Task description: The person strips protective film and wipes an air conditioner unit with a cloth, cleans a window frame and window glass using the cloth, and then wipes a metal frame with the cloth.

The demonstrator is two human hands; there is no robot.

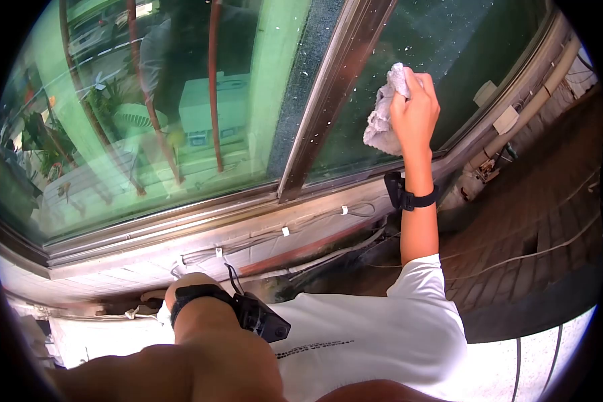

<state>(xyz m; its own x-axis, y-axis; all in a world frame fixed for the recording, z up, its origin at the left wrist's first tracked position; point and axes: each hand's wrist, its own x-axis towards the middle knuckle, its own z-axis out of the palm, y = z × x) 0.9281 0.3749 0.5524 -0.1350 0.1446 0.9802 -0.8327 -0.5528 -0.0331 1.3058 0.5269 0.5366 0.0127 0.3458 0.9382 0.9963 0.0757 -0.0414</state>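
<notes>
My right hand [417, 110] is raised to the right window pane [342, 144], its fingers closed around a crumpled grey-white cloth [385, 120]. The cloth lies at the glass, though I cannot tell how firmly it presses. White specks dot this pane. A black strap with a small device [412, 194] circles my right wrist. Low on the left, my left hand [189, 280] is beside the tiled ledge below the window. The forearm and a black wrist-mounted camera [264, 320] hide most of it, and its fingers are mostly out of sight.
A brown metal window frame [321, 94] divides the panes. Through the left pane show reddish bars [216, 87] and a pale box [214, 107]. Clipped cables [285, 232] run along the ledge. A pipe [526, 114] and a brown ridged roof [516, 248] lie to the right.
</notes>
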